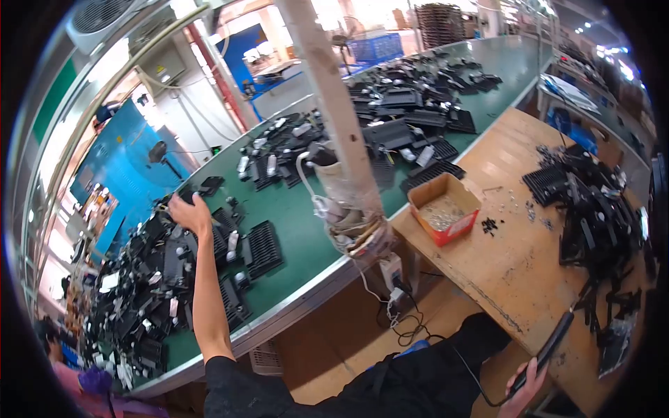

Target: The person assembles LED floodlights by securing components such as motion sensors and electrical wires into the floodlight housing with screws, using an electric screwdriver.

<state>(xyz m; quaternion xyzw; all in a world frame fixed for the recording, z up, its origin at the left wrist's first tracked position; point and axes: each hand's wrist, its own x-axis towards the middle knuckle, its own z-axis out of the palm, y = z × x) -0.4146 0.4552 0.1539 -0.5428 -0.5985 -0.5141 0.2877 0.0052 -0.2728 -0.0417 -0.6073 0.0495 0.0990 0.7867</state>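
Note:
My left hand (189, 212) reaches over the far side of the green conveyor (300, 216), at a heap of black plastic parts (160, 258). Its fingers are bent around or against something dark at the heap's edge; what they hold, if anything, is hidden. At the lower right, my right hand (526, 386) grips a black corded electric screwdriver (550, 348) beside the wooden table (488, 279). A red-edged box (444, 209) of small screws sits on that table, with a little pile of black screws (490, 226) next to it.
A white post (341, 104) with a wrapped bundle (345, 198) stands between conveyor and table. More black parts (411, 111) cover the conveyor beyond it. Another heap (592, 202) lies on the table's right. Cables (411, 327) hang below. A person in pink (77, 390) is at lower left.

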